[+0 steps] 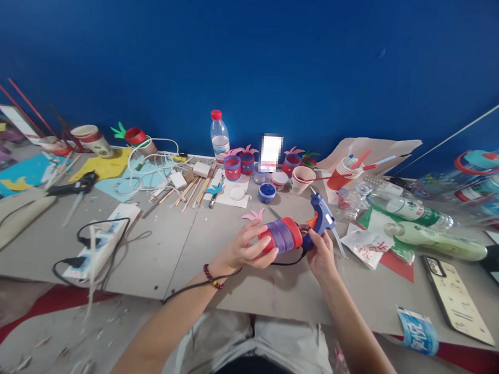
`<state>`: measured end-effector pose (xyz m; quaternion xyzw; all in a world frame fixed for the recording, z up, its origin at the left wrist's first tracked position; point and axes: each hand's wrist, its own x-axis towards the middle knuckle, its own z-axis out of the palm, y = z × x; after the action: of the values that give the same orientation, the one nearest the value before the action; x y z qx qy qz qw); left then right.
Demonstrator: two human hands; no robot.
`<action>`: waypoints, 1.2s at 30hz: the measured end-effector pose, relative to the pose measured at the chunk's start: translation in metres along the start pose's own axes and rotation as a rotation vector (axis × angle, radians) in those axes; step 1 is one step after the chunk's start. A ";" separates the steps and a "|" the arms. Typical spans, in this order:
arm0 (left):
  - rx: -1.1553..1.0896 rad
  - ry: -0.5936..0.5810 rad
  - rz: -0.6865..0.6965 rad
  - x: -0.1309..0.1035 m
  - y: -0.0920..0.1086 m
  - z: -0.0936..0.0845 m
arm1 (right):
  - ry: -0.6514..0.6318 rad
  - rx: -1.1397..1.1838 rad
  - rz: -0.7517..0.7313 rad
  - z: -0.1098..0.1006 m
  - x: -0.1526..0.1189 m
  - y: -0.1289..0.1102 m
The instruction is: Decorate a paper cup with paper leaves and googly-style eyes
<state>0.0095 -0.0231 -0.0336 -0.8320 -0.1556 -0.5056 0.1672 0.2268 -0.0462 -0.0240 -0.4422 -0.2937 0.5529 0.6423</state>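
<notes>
In the head view, my left hand point(251, 245) is wrapped round a red and purple cylinder point(281, 235) lying on its side in the air. A pink leaf-shaped piece point(254, 215) shows beside the cylinder's left end. My right hand point(320, 249) holds a blue glue gun point(322, 214) by its lower part, close to the cylinder's right end. An orange trigger shows on the gun, and a clear glue stick point(338, 242) sticks out on its right side. The gun's black cord passes below the cylinder.
Behind my hands on the table point(157, 249) stand a plastic bottle point(219, 137), a blue paint jar point(267, 192) and a paper cup point(302, 180). At left lie a power strip point(102, 242) and another glue gun point(75, 186). A phone point(458, 298) lies right.
</notes>
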 end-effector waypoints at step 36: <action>0.047 -0.113 -0.017 0.010 0.004 -0.006 | -0.086 -0.075 0.126 0.007 -0.006 -0.002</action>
<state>0.0112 -0.0286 -0.0223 -0.8538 -0.1837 -0.4552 0.1735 0.2205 -0.0508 -0.0182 -0.4592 -0.3131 0.5994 0.5760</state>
